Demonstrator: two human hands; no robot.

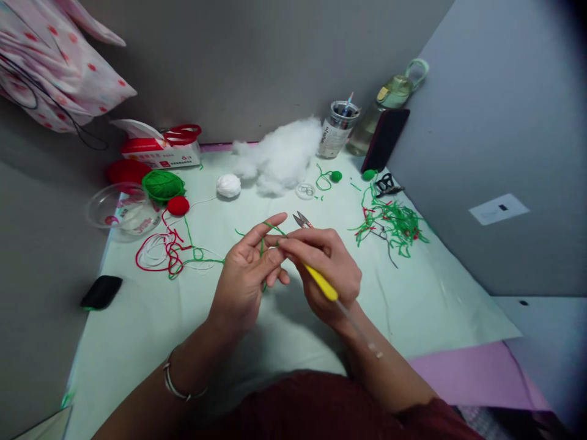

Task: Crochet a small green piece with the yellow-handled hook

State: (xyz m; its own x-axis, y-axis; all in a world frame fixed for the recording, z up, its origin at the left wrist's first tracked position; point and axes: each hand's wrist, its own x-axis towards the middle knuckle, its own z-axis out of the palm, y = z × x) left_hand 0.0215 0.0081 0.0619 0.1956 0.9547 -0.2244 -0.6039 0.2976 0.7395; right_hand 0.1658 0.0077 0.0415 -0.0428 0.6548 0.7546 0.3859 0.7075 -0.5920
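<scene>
Green yarn [262,247] runs around the fingers of my left hand [250,266], whose thumb and a finger pinch it near the other hand's fingertips. My right hand [328,266] grips a yellow-handled crochet hook [322,283]; the hook's tip is hidden between the fingertips. Just behind the hands lie small scissors [302,220], partly covered by my right hand. From my left hand a green strand leads left to a tangle of red, white and green yarn [170,256]. A small red ball [178,206] sits above that tangle.
White stuffing [287,156], a white yarn ball [228,186] and a tissue box [160,151] stand at the back. Left are a green yarn ball [163,184], a clear bowl [117,211] and a black case [101,293]. Right are yarn scraps [398,225], a pen cup [338,131] and a bottle [367,128].
</scene>
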